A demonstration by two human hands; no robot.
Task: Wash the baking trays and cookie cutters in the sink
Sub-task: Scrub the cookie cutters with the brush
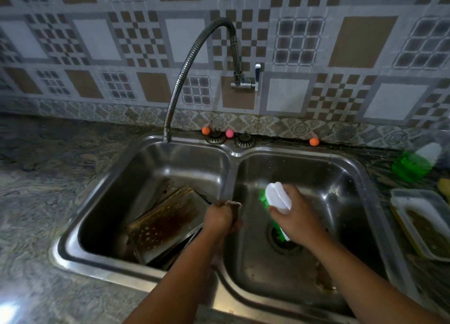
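Note:
A double steel sink (233, 153) fills the middle of the view. Stained baking trays (165, 221) lean stacked in the left basin. My left hand (219, 217) is over the divider between the basins, closed on a small metal cookie cutter (234, 205) whose rim pokes out above the fingers. My right hand (292, 214) is over the right basin, gripping a white scrub brush with green bristles (277, 198). The brush sits just right of the cutter, above the drain (283, 241).
A flexible tap hose (192, 63) arches from the wall valve (244, 80) down to the left basin's back rim. A green soap bottle (414, 164) and a plastic container (423, 223) stand on the right counter. Granite counter (48, 177) extends to the left.

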